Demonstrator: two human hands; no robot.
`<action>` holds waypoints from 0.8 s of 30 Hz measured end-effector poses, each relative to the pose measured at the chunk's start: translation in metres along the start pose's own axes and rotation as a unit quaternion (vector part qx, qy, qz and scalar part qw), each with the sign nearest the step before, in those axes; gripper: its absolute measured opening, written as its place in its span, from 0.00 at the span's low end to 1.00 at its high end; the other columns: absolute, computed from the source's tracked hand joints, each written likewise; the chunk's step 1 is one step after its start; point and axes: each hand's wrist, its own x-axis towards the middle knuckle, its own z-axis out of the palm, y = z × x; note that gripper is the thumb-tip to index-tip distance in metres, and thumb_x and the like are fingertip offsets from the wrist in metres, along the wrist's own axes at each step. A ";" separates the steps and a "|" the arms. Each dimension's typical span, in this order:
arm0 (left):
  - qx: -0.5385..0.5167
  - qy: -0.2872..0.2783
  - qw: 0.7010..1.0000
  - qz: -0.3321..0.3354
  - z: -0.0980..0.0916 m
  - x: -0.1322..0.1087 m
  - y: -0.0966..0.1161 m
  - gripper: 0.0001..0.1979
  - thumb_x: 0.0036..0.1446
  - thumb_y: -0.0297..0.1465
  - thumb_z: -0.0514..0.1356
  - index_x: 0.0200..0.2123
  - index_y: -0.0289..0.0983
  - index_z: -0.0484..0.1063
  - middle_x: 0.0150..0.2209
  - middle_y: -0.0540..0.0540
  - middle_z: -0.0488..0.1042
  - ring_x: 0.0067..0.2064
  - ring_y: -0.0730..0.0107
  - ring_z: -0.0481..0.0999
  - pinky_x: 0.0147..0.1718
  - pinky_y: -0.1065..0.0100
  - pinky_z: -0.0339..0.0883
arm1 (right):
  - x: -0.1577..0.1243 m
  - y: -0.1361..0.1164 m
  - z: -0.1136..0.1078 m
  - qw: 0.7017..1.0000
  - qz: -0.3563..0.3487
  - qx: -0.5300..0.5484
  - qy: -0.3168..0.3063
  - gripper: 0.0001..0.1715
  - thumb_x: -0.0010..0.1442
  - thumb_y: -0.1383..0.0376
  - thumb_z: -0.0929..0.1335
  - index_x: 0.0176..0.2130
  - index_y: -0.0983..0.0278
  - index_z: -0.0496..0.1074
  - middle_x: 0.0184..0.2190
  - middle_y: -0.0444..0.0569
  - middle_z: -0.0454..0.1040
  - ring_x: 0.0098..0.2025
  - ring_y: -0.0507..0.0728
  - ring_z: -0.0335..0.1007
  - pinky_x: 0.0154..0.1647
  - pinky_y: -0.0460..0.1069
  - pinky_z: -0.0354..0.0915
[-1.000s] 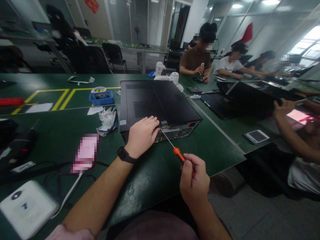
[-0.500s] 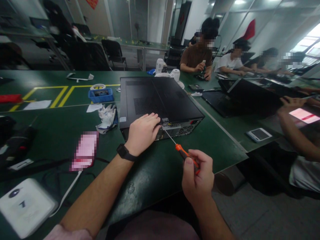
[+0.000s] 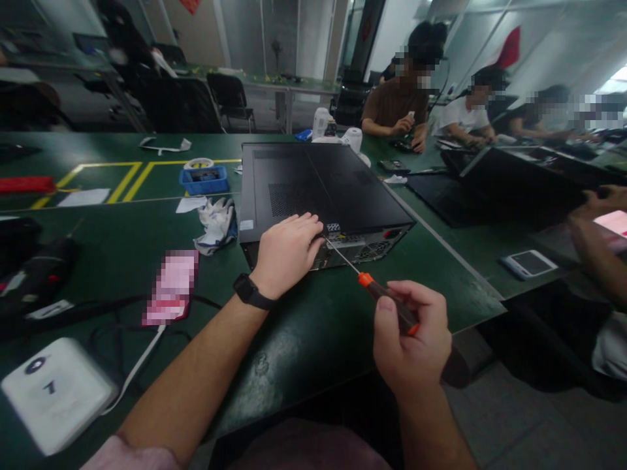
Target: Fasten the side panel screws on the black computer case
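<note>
A black computer case (image 3: pixel 323 189) lies flat on the green table (image 3: pixel 122 254), its rear panel facing me. My left hand (image 3: pixel 287 254), a black watch on its wrist, rests palm down on the case's near edge with the fingers stretched out. My right hand (image 3: pixel 411 336) is closed round the orange-and-black handle of a screwdriver (image 3: pixel 377 290). The thin shaft runs up and left, and its tip touches the rear panel just beside my left fingertips.
White gloves (image 3: pixel 215 225) and a blue parts tray (image 3: pixel 203 179) lie left of the case. A pink phone (image 3: pixel 171 287) with a cable and a white box (image 3: pixel 56 395) sit near left. Several people work at the far right beside another open case (image 3: pixel 494 186) and a small device (image 3: pixel 529 263).
The view has shifted slightly. My right hand has moved right and a little lower with the screwdriver, its grip turned. The left hand stays on the case edge.
</note>
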 end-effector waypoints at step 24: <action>0.024 -0.002 1.000 -0.013 0.000 0.001 0.000 0.10 0.63 0.31 0.65 0.47 0.38 0.80 0.54 0.44 0.82 0.57 0.57 0.82 0.60 0.57 0.74 | -0.003 0.001 0.012 0.998 -0.006 0.000 0.069 0.09 0.63 0.64 0.70 0.45 0.60 0.73 0.32 0.43 0.77 0.25 0.51 0.73 0.27 0.46 0.71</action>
